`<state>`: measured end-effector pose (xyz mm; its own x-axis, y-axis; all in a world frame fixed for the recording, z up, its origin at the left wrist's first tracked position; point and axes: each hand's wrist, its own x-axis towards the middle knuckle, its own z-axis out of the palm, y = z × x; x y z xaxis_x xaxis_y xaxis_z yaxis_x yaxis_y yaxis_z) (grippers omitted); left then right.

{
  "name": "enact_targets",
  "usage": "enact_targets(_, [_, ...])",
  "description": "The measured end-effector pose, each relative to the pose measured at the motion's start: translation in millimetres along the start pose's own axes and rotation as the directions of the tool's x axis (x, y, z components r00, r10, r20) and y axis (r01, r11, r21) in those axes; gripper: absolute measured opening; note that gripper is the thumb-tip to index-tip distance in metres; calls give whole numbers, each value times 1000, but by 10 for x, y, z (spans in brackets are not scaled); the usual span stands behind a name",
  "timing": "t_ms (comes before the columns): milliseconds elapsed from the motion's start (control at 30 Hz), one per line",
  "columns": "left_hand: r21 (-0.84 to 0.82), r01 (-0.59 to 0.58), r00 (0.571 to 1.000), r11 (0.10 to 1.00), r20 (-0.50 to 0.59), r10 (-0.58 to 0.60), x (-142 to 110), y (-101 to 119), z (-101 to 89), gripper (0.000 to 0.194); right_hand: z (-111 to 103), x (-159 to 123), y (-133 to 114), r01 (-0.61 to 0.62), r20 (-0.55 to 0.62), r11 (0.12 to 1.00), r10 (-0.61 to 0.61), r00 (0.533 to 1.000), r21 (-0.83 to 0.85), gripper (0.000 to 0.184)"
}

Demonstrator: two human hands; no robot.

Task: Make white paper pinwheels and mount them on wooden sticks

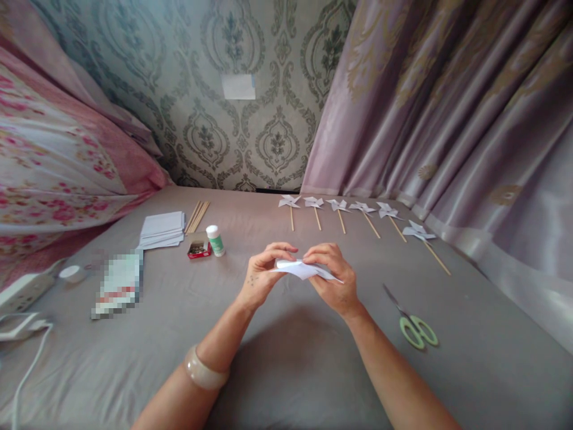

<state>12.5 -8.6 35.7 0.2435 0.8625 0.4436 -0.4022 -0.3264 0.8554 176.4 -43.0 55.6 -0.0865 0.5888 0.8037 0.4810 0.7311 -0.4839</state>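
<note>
Between my two hands, raised above the grey cloth, is a white paper pinwheel (301,271) with folded, pointed blades and no stick visible on it. My left hand (265,272) grips its left side, fingers curled over the top. On the other side my right hand (335,275) pinches the paper near the middle, fingertips close to those of the left. The thumbs are mostly hidden behind the paper. Green-handled scissors (412,325) lie to the right of my right forearm, blades pointing away. A light bangle (205,369) circles my left forearm.
Several finished pinwheels on sticks (339,206) lie in a row at the back right. Back left are stacked white paper (162,229), wooden sticks (197,216), a red box of small pieces (199,249) and a glue stick (215,241). A power strip (27,291) lies far left.
</note>
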Motion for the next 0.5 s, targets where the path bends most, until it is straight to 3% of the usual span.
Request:
enact_targets(200, [81,-14,999,997,50,10,-23,60,28,12,-20,-10,-51,-4,-30,1000,4,1000,-14,8])
enact_targets(500, [101,40,999,994,-15,-39,-62,51,138,15,28,-75,-19,-59,-31,998,59,998,-6,7])
